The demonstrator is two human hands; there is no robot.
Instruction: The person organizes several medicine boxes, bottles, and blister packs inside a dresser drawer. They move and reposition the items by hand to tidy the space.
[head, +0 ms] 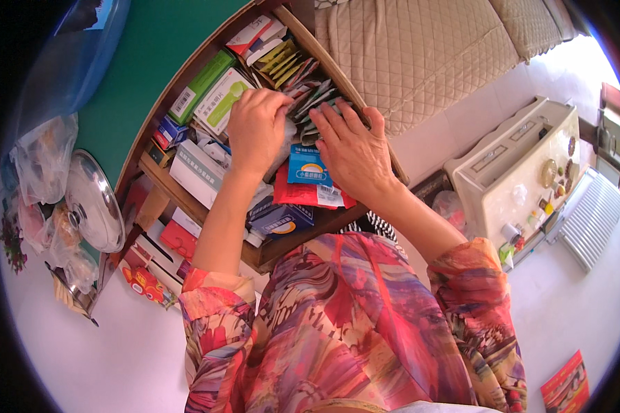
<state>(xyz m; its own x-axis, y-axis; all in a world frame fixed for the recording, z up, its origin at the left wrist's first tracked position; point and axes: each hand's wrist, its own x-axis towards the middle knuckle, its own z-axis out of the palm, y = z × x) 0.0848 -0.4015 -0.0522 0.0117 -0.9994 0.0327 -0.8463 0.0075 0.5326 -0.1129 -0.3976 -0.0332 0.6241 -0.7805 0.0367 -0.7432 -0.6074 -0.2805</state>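
Observation:
Both hands are inside an open wooden drawer (341,62) full of medicine boxes and sachets. My left hand (258,129), its fingers bent, is over a clear plastic bag (284,144), beside a white and green medicine box (222,100); whether it grips anything is hidden. My right hand (349,144) lies with its fingers spread on dark sachets (315,103) standing in a row. Below it lie a blue sachet (307,168) and a red packet (294,193). Yellow sachets (279,62) stand at the far end. A white box (194,165) lies nearer the left side.
A green tabletop (134,46) adjoins the drawer, with a metal pot lid (95,201) and plastic bags (46,155) on it. A quilted beige cover (408,57) lies beyond the drawer. A cream cabinet (501,160) stands at the right, near a white radiator (594,217).

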